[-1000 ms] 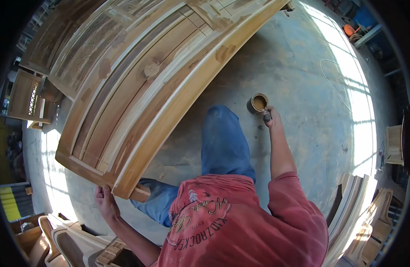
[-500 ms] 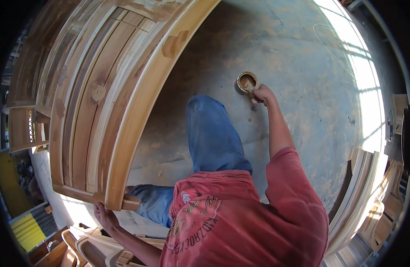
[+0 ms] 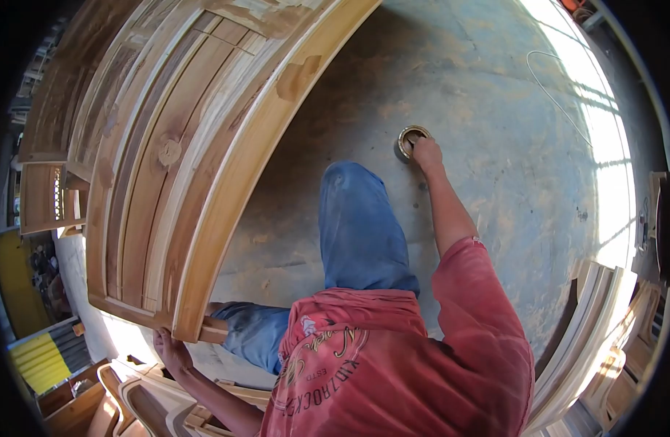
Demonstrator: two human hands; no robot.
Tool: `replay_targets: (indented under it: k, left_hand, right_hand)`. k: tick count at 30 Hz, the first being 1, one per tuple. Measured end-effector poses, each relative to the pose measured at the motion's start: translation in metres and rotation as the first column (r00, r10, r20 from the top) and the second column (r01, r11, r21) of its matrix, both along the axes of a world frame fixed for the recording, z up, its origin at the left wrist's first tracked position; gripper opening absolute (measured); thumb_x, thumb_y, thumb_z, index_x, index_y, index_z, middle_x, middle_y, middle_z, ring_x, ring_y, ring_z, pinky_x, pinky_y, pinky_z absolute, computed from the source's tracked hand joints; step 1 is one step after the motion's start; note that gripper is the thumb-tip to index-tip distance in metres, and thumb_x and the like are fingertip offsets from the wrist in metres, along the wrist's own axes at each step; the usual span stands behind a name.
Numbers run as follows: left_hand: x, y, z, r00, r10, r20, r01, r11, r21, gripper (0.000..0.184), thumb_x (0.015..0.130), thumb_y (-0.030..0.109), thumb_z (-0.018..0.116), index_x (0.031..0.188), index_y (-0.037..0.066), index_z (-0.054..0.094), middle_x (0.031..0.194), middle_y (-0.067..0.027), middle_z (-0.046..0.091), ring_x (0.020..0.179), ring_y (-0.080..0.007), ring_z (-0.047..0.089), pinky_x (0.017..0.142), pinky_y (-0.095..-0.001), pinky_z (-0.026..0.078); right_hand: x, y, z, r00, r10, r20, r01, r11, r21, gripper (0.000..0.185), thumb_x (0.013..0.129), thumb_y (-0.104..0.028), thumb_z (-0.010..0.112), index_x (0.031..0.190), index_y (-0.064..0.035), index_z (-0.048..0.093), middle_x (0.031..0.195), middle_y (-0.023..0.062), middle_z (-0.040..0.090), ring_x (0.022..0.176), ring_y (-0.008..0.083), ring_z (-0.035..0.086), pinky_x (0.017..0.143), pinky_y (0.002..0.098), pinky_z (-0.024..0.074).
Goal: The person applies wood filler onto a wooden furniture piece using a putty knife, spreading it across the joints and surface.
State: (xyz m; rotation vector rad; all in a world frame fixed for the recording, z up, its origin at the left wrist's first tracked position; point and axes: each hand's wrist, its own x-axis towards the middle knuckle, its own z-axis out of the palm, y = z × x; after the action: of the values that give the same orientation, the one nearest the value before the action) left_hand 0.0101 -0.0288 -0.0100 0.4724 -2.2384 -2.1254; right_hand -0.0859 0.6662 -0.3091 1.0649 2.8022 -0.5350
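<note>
My right hand [image 3: 427, 154] is closed at the near rim of a small round can [image 3: 410, 140] on the floor, its fingers dipping into the opening. What the fingers hold is mostly hidden; a dark bit shows inside the can. To the left stands a large wooden panel [image 3: 176, 153] with long boards, grooves, a knot and brownish smears. At its lower end my left hand [image 3: 172, 352] has its fingers curled against the frame's bottom edge, beside a short protruding wooden tenon [image 3: 215, 331].
My bent knee [image 3: 360, 218] is between the panel and the can. Curved wooden pieces [image 3: 586, 342] are stacked at right, with more wooden parts [image 3: 153, 400] at lower left. A thin wire [image 3: 549, 91] lies on the concrete floor [image 3: 495, 167] near a sunlit strip.
My right hand has moved up over the can and its fingers have gone into the opening; a light-brown piece at the rim is hidden now. My left hand stays at the panel's edge.
</note>
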Motion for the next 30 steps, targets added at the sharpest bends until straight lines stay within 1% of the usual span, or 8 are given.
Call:
replay_targets:
  k: [8,9,12,15,16,18,23,30]
  left_hand:
    - [-0.003,0.020,0.005,0.998,0.060,-0.033,-0.059,0.998,0.024,0.035,0.095,0.025,0.062,0.118,-0.001,0.055,0.100,-0.0077,0.064,0.088,-0.0154,0.060,0.091,-0.0289,0.043]
    - [-0.002,0.014,0.002,0.998,0.039,-0.043,-0.037,0.998,0.049,0.031,0.095,0.023,0.062,0.115,-0.001,0.056,0.096,-0.0062,0.063,0.084,-0.0135,0.058,0.087,-0.0259,0.042]
    - [-0.004,0.025,0.007,0.994,0.068,-0.082,-0.065,0.997,0.046,0.024,0.095,0.018,0.061,0.108,-0.002,0.057,0.090,-0.0030,0.061,0.076,-0.0094,0.054,0.081,-0.0203,0.041]
    - [-0.003,0.013,0.001,0.996,0.018,-0.084,-0.017,1.000,0.014,0.019,0.092,0.013,0.062,0.104,-0.003,0.059,0.086,-0.0007,0.059,0.073,-0.0067,0.050,0.076,-0.0174,0.040]
    - [-0.002,0.006,-0.003,0.993,0.050,-0.103,-0.047,0.998,0.032,0.019,0.092,0.013,0.062,0.104,-0.003,0.059,0.086,-0.0007,0.059,0.073,-0.0067,0.050,0.076,-0.0174,0.040]
    - [0.002,-0.006,-0.011,0.997,-0.035,-0.072,0.041,0.995,0.086,0.025,0.091,0.010,0.062,0.111,-0.005,0.059,0.092,-0.0047,0.064,0.080,-0.0098,0.055,0.079,-0.0189,0.042]
    - [-0.005,0.025,0.009,0.995,0.009,-0.101,0.003,0.993,0.121,0.033,0.090,0.008,0.062,0.120,-0.007,0.057,0.104,-0.0102,0.066,0.089,-0.0132,0.059,0.083,-0.0205,0.044]
    - [-0.006,0.026,0.008,0.990,0.007,-0.143,0.019,0.983,0.181,0.038,0.089,0.004,0.062,0.124,-0.008,0.054,0.113,-0.0136,0.065,0.095,-0.0144,0.060,0.086,-0.0208,0.044]
  right_hand:
    - [0.050,0.009,0.069,0.969,-0.238,-0.070,0.208,0.934,-0.290,0.032,0.078,-0.023,0.061,0.088,0.0065,0.066,0.084,0.0271,0.067,0.080,0.0440,0.063,0.071,0.0435,0.0514]
    - [0.053,0.009,0.044,0.932,-0.337,-0.133,0.273,0.895,-0.353,0.033,0.080,-0.026,0.063,0.089,0.0056,0.066,0.076,0.0234,0.066,0.066,0.0381,0.061,0.063,0.0409,0.0505]
    - [0.054,-0.021,0.038,0.772,-0.617,-0.157,0.248,0.518,-0.819,0.022,0.088,-0.022,0.057,0.083,-0.0036,0.066,0.061,0.0064,0.056,0.045,0.0137,0.045,0.044,0.0265,0.0385]
    - [0.065,-0.034,0.026,0.577,-0.811,0.092,0.106,-0.036,-0.994,0.019,0.089,-0.012,0.053,0.099,0.0002,0.063,0.068,0.0058,0.060,0.050,0.0123,0.051,0.046,0.0213,0.0422]
    - [0.076,-0.032,0.012,0.548,-0.829,0.114,-0.157,-0.236,-0.959,0.025,0.090,-0.013,0.050,0.107,0.0029,0.060,0.077,0.0079,0.063,0.059,0.0147,0.056,0.052,0.0225,0.0472]
    - [0.079,-0.056,0.047,0.398,-0.908,0.129,-0.311,-0.265,-0.913,0.032,0.089,-0.014,0.049,0.116,0.0035,0.054,0.090,0.0115,0.064,0.067,0.0165,0.058,0.060,0.0253,0.0509]
    - [0.049,-0.111,0.177,0.474,-0.846,-0.246,-0.535,-0.055,-0.843,0.036,0.090,-0.013,0.047,0.123,0.0019,0.050,0.098,0.0142,0.064,0.068,0.0173,0.058,0.061,0.0263,0.0498]
    - [-0.033,-0.191,0.328,0.607,-0.236,-0.759,-0.756,0.123,-0.643,0.031,0.097,-0.018,0.046,0.124,-0.0040,0.053,0.098,0.0122,0.062,0.066,0.0152,0.053,0.058,0.0247,0.0435]
